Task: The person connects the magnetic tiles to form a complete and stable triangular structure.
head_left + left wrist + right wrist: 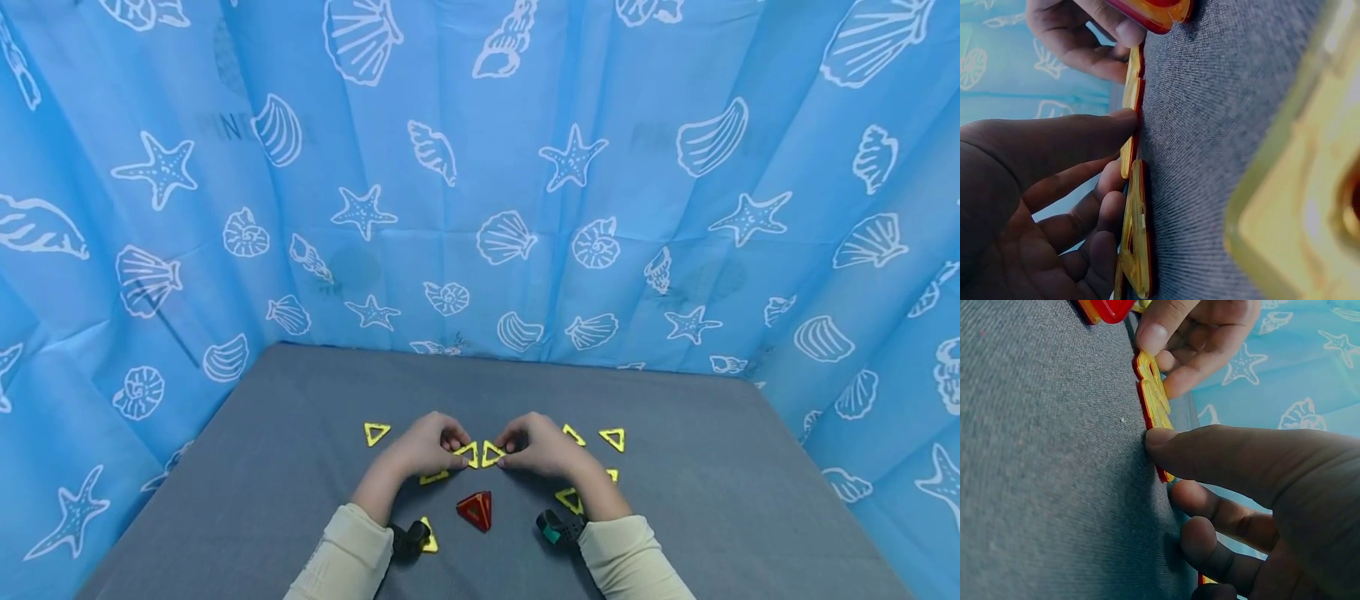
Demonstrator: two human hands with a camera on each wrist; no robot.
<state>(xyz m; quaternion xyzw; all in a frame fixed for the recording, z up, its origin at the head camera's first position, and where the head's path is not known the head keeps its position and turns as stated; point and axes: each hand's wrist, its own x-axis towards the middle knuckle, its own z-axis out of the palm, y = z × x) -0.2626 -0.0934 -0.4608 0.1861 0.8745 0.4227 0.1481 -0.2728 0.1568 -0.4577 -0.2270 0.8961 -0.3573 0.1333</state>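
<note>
Yellow triangle tiles [481,454] | table centre, edges meeting | our left hand [423,446] pinches the 9 o'clock tile, right hand [542,446] the 3 o'clock one | step: joining them | next: likely pressing edges flush.

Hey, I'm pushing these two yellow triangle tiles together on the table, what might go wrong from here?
The left hand and right hand each pinch a yellow triangle tile almost edge to edge; the tiles may snap together misaligned. The red pyramid sits just below both wrists and could get knocked. Loose tiles under the right forearm might be swept aside.
</note>
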